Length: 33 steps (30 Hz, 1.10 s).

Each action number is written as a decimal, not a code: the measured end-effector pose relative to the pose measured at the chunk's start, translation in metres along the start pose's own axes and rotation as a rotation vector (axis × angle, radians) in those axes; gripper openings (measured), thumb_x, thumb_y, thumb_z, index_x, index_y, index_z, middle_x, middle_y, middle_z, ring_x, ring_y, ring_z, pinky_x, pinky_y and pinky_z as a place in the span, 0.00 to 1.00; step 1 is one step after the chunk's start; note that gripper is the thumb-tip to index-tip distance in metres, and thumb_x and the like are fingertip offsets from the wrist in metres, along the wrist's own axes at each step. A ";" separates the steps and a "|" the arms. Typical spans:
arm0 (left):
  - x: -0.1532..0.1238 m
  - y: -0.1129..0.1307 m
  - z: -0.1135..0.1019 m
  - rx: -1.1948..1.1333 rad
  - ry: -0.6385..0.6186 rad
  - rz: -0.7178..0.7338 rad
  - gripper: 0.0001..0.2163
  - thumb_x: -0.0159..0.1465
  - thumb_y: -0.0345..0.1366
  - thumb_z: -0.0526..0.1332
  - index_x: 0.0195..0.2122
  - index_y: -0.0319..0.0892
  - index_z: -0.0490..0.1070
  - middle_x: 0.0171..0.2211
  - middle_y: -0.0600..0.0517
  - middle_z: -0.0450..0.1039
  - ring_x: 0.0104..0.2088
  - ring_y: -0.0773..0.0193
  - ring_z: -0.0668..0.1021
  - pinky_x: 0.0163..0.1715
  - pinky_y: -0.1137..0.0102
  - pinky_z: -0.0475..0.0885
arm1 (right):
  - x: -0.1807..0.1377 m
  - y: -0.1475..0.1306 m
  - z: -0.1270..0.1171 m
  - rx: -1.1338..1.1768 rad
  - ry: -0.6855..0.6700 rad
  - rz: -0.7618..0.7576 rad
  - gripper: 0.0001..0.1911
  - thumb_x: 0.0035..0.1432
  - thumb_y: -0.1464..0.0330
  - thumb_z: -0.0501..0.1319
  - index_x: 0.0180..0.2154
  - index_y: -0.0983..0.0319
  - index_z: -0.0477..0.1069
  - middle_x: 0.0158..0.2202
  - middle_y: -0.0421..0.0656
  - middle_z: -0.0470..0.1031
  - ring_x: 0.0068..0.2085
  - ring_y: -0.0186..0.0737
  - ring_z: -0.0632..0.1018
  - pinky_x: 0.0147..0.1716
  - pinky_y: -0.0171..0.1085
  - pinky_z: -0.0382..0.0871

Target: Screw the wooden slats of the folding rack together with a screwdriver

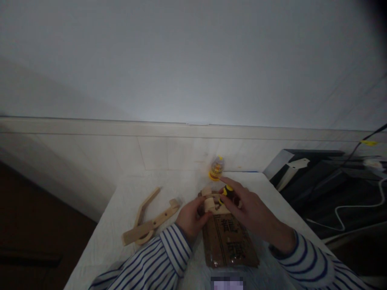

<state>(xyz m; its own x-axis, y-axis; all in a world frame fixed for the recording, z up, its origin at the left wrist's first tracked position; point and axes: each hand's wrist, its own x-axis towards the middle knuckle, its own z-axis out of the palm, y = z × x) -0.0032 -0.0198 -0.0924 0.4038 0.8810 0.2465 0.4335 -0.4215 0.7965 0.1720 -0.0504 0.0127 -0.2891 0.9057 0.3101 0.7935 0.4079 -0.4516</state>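
Observation:
My left hand [192, 217] is closed around the left end of a pale wooden piece [209, 204], thumb and fingers pinching it. From the right, my right hand [249, 205] grips a short yellow-and-black screwdriver [228, 190] at the wooden piece; its tip is hidden. Beneath both hands lies a brown package [225, 241] printed with large dark characters. Just behind the right fingertips stands a small clear bottle [217, 168] with yellow ends and yellowish contents.
Left of my hands, joined wooden parts with holes [154, 223] and an angled wooden strip [146, 203] lie on the white-covered table [109, 237]. A panelled wall [90, 149] rises behind. Dark flat items [317, 181] and a white cable [340, 208] sit beyond the right edge.

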 end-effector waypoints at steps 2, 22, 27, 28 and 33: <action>0.000 0.000 0.000 0.000 -0.003 0.010 0.18 0.56 0.35 0.60 0.49 0.40 0.66 0.32 0.51 0.73 0.29 0.64 0.73 0.32 0.70 0.69 | -0.001 0.000 -0.001 -0.022 -0.008 -0.028 0.19 0.62 0.63 0.49 0.55 0.58 0.57 0.29 0.41 0.74 0.26 0.37 0.74 0.30 0.40 0.67; 0.000 -0.002 0.000 0.002 -0.017 -0.007 0.18 0.56 0.36 0.60 0.49 0.40 0.65 0.35 0.49 0.74 0.31 0.63 0.74 0.32 0.70 0.69 | -0.007 0.011 -0.006 -0.009 -0.082 -0.032 0.22 0.61 0.65 0.50 0.57 0.57 0.55 0.38 0.45 0.75 0.35 0.42 0.76 0.35 0.43 0.69; 0.000 0.000 -0.001 -0.001 -0.025 -0.022 0.17 0.57 0.36 0.60 0.48 0.39 0.66 0.33 0.50 0.74 0.31 0.63 0.74 0.33 0.70 0.69 | -0.007 0.010 -0.004 -0.037 -0.072 -0.026 0.21 0.62 0.64 0.49 0.56 0.57 0.56 0.36 0.44 0.76 0.33 0.41 0.76 0.34 0.43 0.69; 0.000 0.001 -0.002 0.000 -0.025 -0.025 0.17 0.57 0.36 0.60 0.48 0.39 0.66 0.33 0.50 0.74 0.31 0.63 0.74 0.33 0.70 0.69 | -0.006 0.010 -0.004 -0.042 -0.073 -0.026 0.21 0.62 0.63 0.49 0.57 0.57 0.55 0.35 0.44 0.76 0.33 0.41 0.76 0.34 0.43 0.69; 0.000 0.003 -0.002 0.017 -0.021 -0.013 0.18 0.57 0.37 0.60 0.48 0.40 0.66 0.32 0.51 0.73 0.30 0.64 0.73 0.31 0.70 0.69 | -0.005 0.007 -0.005 -0.045 -0.065 -0.042 0.22 0.62 0.64 0.49 0.56 0.59 0.56 0.35 0.45 0.76 0.34 0.42 0.77 0.34 0.42 0.69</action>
<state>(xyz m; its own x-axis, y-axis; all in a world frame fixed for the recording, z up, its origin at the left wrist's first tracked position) -0.0039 -0.0208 -0.0891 0.4152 0.8816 0.2246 0.4520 -0.4142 0.7900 0.1819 -0.0526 0.0115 -0.3560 0.8939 0.2722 0.8027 0.4417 -0.4007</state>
